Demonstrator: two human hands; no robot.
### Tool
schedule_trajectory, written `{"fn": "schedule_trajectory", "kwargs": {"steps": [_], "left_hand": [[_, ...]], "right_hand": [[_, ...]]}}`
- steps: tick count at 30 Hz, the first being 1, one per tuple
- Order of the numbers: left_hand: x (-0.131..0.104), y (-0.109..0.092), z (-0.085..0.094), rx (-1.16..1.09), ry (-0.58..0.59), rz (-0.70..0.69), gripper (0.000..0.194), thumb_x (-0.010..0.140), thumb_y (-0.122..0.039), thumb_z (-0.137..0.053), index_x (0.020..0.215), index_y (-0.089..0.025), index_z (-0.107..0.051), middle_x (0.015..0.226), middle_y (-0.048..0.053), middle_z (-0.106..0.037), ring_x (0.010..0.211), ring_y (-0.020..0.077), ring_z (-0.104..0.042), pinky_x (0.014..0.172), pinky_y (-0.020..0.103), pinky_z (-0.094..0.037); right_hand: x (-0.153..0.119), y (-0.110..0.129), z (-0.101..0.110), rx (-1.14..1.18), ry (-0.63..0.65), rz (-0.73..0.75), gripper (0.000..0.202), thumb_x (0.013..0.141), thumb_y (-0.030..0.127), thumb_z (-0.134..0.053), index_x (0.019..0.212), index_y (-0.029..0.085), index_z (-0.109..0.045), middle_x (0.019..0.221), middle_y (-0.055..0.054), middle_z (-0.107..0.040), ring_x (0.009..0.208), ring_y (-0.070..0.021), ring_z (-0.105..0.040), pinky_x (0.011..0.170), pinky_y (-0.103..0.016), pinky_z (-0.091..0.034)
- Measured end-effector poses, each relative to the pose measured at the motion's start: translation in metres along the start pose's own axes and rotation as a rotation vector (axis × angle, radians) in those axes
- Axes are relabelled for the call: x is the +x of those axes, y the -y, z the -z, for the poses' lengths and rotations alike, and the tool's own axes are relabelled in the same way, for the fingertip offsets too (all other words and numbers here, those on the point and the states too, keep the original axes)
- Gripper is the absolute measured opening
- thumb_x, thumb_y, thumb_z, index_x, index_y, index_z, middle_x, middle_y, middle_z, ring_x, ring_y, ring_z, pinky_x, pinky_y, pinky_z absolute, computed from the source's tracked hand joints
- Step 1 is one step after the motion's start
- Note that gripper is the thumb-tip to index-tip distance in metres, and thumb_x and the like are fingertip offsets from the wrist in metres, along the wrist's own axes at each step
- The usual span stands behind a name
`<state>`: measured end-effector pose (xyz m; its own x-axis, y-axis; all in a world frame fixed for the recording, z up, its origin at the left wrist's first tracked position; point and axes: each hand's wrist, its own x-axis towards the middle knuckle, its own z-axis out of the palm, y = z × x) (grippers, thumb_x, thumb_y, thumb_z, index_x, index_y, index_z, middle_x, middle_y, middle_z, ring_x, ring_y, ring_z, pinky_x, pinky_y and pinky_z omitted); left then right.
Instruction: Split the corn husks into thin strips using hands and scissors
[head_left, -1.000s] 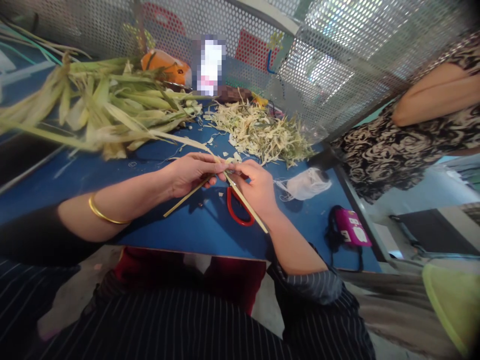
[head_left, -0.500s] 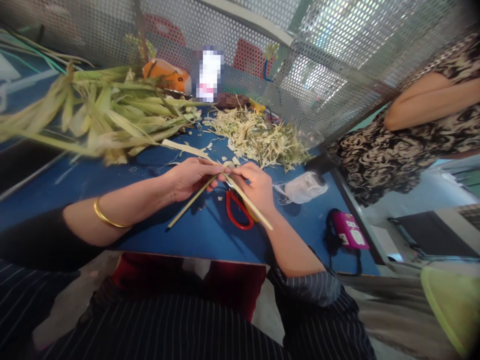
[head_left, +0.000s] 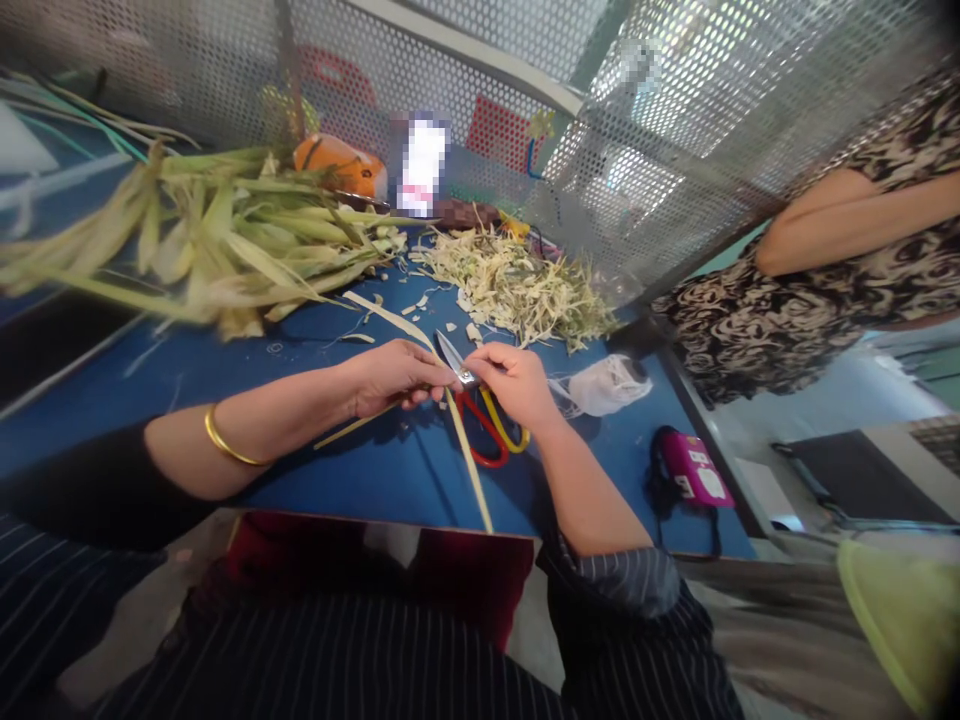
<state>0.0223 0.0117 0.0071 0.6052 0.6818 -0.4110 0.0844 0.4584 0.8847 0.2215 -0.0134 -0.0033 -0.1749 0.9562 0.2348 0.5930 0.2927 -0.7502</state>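
My left hand (head_left: 405, 378) is closed in a pinch on narrow corn husk strips (head_left: 468, 462). One strip runs from up on the table down toward the front edge, and another thin end sticks out below the hand to the left. My right hand (head_left: 519, 388) is closed too, thumb and fingertips together by the left fingertips; whatever it pinches is too small to make out. Just beneath these fingers lie scissors (head_left: 481, 440) with one red and one yellow handle, blades pointing away from me. The right fingers partly cover their pivot.
A heap of whole corn husks (head_left: 202, 230) lies at the left, shredded husk (head_left: 517, 285) behind my hands. White string (head_left: 609, 385) and a magenta pouch (head_left: 696, 468) are at the right. A phone (head_left: 424, 165) stands before the mesh panel (head_left: 585, 150). Another person's arm (head_left: 840, 225) is at the right.
My right hand has come away from the crossed strips and sits over the scissors. The longer strip has swung from across my right wrist to hang between my hands, uncovering the scissors.
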Motion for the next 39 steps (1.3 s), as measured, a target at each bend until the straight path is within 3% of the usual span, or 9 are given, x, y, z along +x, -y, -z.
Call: {"fn": "schedule_trajectory", "kwargs": {"steps": [12, 14, 16, 19, 21, 24, 26, 32, 39], "left_hand": [[0.004, 0.003, 0.001, 0.003, -0.076, 0.064, 0.015, 0.074, -0.023, -0.07, 0.071, -0.009, -0.069, 0.053, -0.001, -0.054, 0.039, 0.0047, -0.042, 0.035, 0.018, -0.032], [0.006, 0.003, 0.002, -0.01, -0.112, 0.057, 0.014, 0.074, -0.023, -0.069, 0.071, -0.01, -0.069, 0.054, -0.001, -0.054, 0.039, 0.0046, -0.043, 0.035, 0.018, -0.032], [0.006, 0.003, 0.001, 0.01, -0.126, 0.034, 0.013, 0.075, -0.022, -0.068, 0.07, -0.01, -0.069, 0.055, -0.001, -0.055, 0.039, 0.0047, -0.043, 0.035, 0.018, -0.032], [0.004, 0.002, -0.002, 0.102, -0.129, -0.024, 0.013, 0.077, -0.022, -0.066, 0.069, -0.012, -0.069, 0.054, 0.0, -0.055, 0.039, 0.0057, -0.043, 0.035, 0.019, -0.033], [0.003, 0.002, -0.005, 0.167, -0.142, -0.053, 0.016, 0.078, -0.023, -0.064, 0.067, -0.013, -0.068, 0.054, 0.0, -0.056, 0.038, 0.0069, -0.044, 0.035, 0.02, -0.033], [0.002, 0.003, -0.009, 0.229, -0.149, -0.102, 0.02, 0.08, -0.026, -0.062, 0.065, -0.014, -0.065, 0.053, 0.001, -0.058, 0.038, 0.0092, -0.047, 0.036, 0.022, -0.037], [0.002, 0.002, -0.009, 0.235, -0.132, -0.118, 0.017, 0.079, -0.025, -0.062, 0.067, -0.014, -0.066, 0.053, 0.001, -0.058, 0.04, 0.0102, -0.049, 0.038, 0.022, -0.04], [-0.002, -0.005, -0.004, 0.171, -0.142, -0.131, 0.019, 0.075, -0.03, -0.066, 0.069, -0.012, -0.068, 0.055, 0.0, -0.06, 0.041, 0.0075, -0.05, 0.04, 0.019, -0.041], [-0.003, 0.003, -0.008, 0.305, -0.072, -0.131, 0.027, 0.076, -0.037, -0.065, 0.065, -0.013, -0.068, 0.058, 0.004, -0.065, 0.042, 0.0095, -0.053, 0.038, 0.019, -0.042]], "right_hand": [[0.009, -0.023, 0.022, -0.015, 0.087, -0.165, 0.032, 0.08, 0.043, -0.061, 0.063, 0.017, -0.063, 0.057, 0.004, -0.052, 0.056, -0.0101, -0.043, 0.057, -0.024, -0.033], [0.009, -0.029, 0.028, -0.058, -0.03, -0.151, 0.032, 0.083, 0.044, -0.057, 0.067, 0.017, -0.065, 0.06, 0.002, -0.055, 0.059, -0.0124, -0.048, 0.06, -0.026, -0.037], [0.008, -0.028, 0.033, -0.205, -0.286, -0.077, 0.028, 0.084, 0.042, -0.056, 0.077, 0.018, -0.069, 0.076, -0.004, -0.062, 0.073, -0.0174, -0.056, 0.069, -0.03, -0.042], [0.013, -0.009, 0.03, -0.445, -0.546, 0.101, 0.024, 0.085, 0.039, -0.058, 0.09, 0.02, -0.071, 0.103, -0.011, -0.064, 0.1, -0.0245, -0.056, 0.091, -0.04, -0.04], [0.02, 0.011, 0.019, -0.365, -0.321, 0.141, 0.024, 0.087, 0.039, -0.056, 0.086, 0.021, -0.072, 0.092, -0.008, -0.066, 0.09, -0.0208, -0.058, 0.086, -0.036, -0.043], [0.034, 0.036, -0.004, -0.087, 0.135, -0.015, 0.026, 0.077, 0.046, -0.066, 0.083, 0.021, -0.069, 0.072, -0.001, -0.062, 0.064, -0.0142, -0.055, 0.061, -0.028, -0.043], [0.044, 0.044, -0.016, 0.038, 0.262, -0.055, 0.025, 0.076, 0.044, -0.067, 0.074, 0.02, -0.064, 0.061, 0.003, -0.057, 0.054, -0.0103, -0.048, 0.053, -0.024, -0.037], [0.059, 0.035, -0.025, 0.463, 0.103, -0.114, 0.025, 0.077, 0.037, -0.065, 0.063, 0.018, -0.058, 0.046, 0.008, -0.042, 0.045, -0.0067, -0.036, 0.049, -0.023, -0.029], [0.05, 0.025, -0.022, 0.642, 0.034, -0.244, 0.025, 0.077, 0.041, -0.065, 0.069, 0.019, -0.059, 0.042, 0.009, -0.039, 0.039, -0.0056, -0.033, 0.043, -0.021, -0.026]]}}
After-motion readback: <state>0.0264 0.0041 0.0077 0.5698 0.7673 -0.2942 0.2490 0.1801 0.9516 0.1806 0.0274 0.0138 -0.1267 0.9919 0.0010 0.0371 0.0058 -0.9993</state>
